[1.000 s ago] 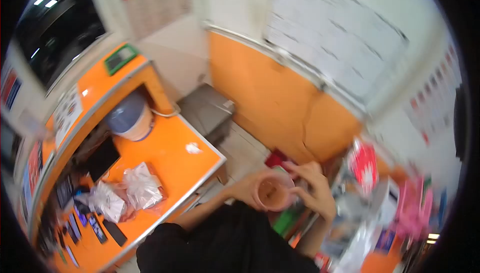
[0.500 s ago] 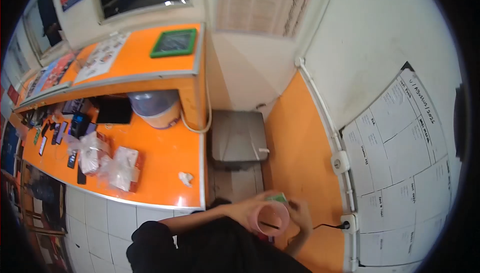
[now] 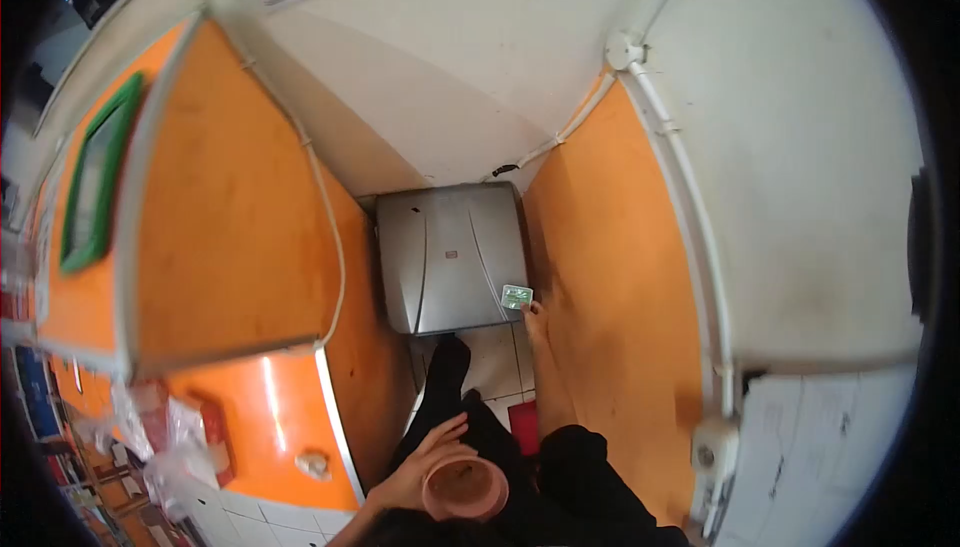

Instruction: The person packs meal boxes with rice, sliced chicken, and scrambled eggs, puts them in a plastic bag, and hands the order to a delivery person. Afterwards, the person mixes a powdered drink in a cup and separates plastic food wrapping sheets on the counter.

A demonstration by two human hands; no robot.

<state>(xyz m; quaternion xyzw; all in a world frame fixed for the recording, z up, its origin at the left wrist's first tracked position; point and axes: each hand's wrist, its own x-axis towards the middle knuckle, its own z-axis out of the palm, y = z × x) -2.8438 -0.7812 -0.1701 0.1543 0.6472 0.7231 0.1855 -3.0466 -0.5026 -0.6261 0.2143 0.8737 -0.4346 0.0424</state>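
A pink cup point(image 3: 435, 502) is held near my lap by my left hand point(image 3: 415, 469), whose fingers lie along its side. Its open top faces up, and something brownish shows inside. Farther forward, my right hand point(image 3: 536, 321) pinches the lower edge of a small green-and-white packet point(image 3: 516, 297). That packet is at the near right corner of a grey lidded machine point(image 3: 450, 257), which looks like a printer. Whether the packet rests on the lid or hovers just above it, I cannot tell.
Orange panels point(image 3: 610, 277) flank the machine. On the left is an orange counter point(image 3: 270, 427) with plastic-wrapped boxes point(image 3: 185, 442) and a crumpled whitish item point(image 3: 313, 464). A green frame point(image 3: 103, 172) lies on the upper shelf. Wall sockets point(image 3: 706, 457) and conduit run along the right.
The view has swung left-to-right and down toward the grey machine. My right hand has left the cup's side and reached forward with the packet; my left hand still holds the cup.
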